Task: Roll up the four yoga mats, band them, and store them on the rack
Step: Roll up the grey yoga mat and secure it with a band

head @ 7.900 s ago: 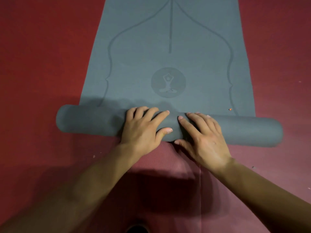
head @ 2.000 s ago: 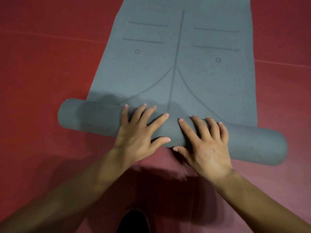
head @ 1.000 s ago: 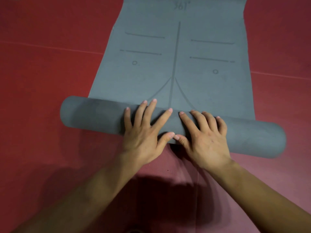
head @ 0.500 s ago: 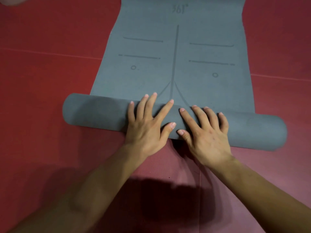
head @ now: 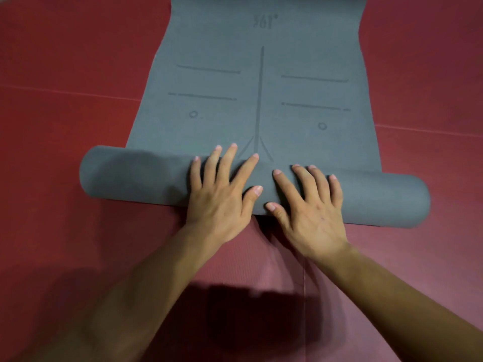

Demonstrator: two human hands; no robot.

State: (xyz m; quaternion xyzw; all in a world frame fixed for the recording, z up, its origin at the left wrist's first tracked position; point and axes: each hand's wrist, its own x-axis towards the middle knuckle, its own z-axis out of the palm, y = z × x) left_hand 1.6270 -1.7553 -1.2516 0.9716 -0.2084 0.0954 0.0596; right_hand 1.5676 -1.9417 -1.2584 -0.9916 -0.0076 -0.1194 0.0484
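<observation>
A grey yoga mat [head: 261, 82] lies on the red floor, partly rolled. Its thick roll [head: 136, 176] stretches across the view from left to right, and the flat part runs away from me with printed lines, two small circles and a logo near the far end. My left hand [head: 222, 194] rests palm down on the middle of the roll, fingers spread. My right hand [head: 308, 205] presses flat on the roll just to the right of it, fingers spread too. Neither hand grips the mat. No bands or rack are in view.
A red padded floor [head: 65, 126] surrounds the mat, with a thin seam [head: 431, 130] crossing it on both sides. A lighter maroon mat [head: 261, 257] lies under my forearms. My shadow falls on it near the bottom.
The roll has moved forward away from me and grown thicker, taking up the curved lines of the print. Both hands stayed flat on it and travelled with it.
</observation>
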